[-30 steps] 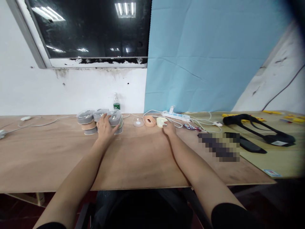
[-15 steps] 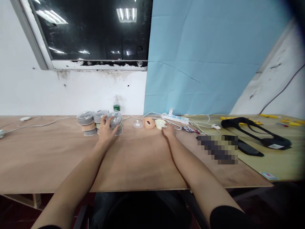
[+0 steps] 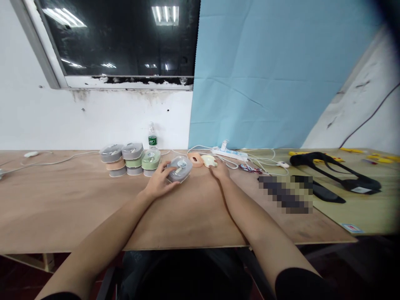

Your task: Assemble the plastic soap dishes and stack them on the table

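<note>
My left hand (image 3: 160, 182) is closed round a grey rounded box with a clear lid (image 3: 181, 165), tilted a little towards me at the middle of the table. Small pale parts show through the lid. My right hand (image 3: 221, 170) grips a small cream-coloured case (image 3: 208, 161) further back; part of it is hidden by the fingers. Between the two sits an orange case (image 3: 195, 159) with a dark oval slot. Left of my left hand stand stacks of similar boxes: a grey-topped one (image 3: 111, 152), another grey-topped one (image 3: 132, 151) and a green-topped one (image 3: 151, 158).
A bottle with a green label (image 3: 152, 140) stands by the wall. A white power strip (image 3: 230, 154) with tangled cables lies behind my right hand. To the right are a black strap-like frame (image 3: 340, 175), yellow pieces (image 3: 386, 159) and a pixelated patch (image 3: 286, 195).
My left hand has lifted the top grey box off the third stack and brought it right and nearer, baring a green box. The clear piece beside the orange case is now hidden. My right hand barely moved.
</note>
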The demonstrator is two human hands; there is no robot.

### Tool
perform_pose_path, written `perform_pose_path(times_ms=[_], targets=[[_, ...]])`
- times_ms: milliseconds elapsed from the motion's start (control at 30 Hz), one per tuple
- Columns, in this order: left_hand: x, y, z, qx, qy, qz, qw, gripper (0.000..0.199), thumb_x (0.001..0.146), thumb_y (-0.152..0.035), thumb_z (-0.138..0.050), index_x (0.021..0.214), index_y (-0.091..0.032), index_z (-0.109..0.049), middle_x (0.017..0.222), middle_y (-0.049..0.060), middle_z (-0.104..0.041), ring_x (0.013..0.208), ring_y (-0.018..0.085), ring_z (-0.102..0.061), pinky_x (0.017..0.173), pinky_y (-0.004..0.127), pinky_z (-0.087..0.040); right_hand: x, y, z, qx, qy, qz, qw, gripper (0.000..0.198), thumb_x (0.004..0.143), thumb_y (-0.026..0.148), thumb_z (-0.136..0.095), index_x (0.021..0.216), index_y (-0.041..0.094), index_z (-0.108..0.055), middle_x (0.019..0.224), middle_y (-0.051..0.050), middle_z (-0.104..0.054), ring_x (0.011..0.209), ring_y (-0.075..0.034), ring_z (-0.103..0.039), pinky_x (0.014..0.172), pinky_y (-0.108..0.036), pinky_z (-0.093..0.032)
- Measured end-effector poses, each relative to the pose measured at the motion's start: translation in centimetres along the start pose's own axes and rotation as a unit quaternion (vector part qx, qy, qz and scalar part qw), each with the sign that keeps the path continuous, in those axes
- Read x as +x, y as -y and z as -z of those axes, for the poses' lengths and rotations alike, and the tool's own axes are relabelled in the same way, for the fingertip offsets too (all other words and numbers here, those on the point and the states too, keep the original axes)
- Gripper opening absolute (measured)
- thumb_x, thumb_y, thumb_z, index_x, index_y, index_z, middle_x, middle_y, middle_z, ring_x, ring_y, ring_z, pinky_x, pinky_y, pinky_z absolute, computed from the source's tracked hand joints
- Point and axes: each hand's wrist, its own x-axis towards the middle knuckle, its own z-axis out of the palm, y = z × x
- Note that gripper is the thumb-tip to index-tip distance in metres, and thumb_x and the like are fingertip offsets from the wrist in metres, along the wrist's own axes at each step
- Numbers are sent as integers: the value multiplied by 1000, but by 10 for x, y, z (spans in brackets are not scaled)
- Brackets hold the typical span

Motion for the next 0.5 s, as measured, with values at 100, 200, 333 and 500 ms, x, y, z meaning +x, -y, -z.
perform_pose_path(times_ms=[100, 200, 333, 500], targets=[[-2, -5, -5, -27, 77, -2, 997, 57, 76, -49, -66, 125, -25, -53, 133, 13, -43, 122, 29, -48, 101, 44, -44, -1, 0, 0, -25, 6, 8, 1000, 32, 79, 34, -58, 106, 18, -66, 116, -12, -59, 105, -24, -56, 92, -33, -41], [-3, -6, -5, -42, 122, 8, 992, 57, 74, -50, -66, 124, -25, -53, 132, 12, -45, 120, 29, -50, 100, 45, -44, 0, 0, -1, -26, 9, 26, 999, 21, 80, 28, -56, 94, 19, -69, 106, -9, -62, 100, -21, -57, 90, -30, -42], [-3, -3, -2, -54, 134, 31, 989, 56, 73, -51, -66, 121, -24, -53, 134, 12, -45, 118, 29, -51, 97, 44, -46, 0, 0, -2, -9, 15, 19, 1000, 18, 77, 26, -56, 88, 19, -68, 100, -7, -64, 96, -20, -57, 87, -29, -43], [-3, 1, 0, -45, 170, 45, 983, 60, 75, -58, -62, 122, -21, -52, 134, 14, -46, 117, 28, -52, 96, 43, -46, -1, 3, 0, 9, 18, 10, 1000, 25, 74, 28, -58, 95, 17, -65, 107, -9, -63, 97, -21, -57, 86, -29, -43]])
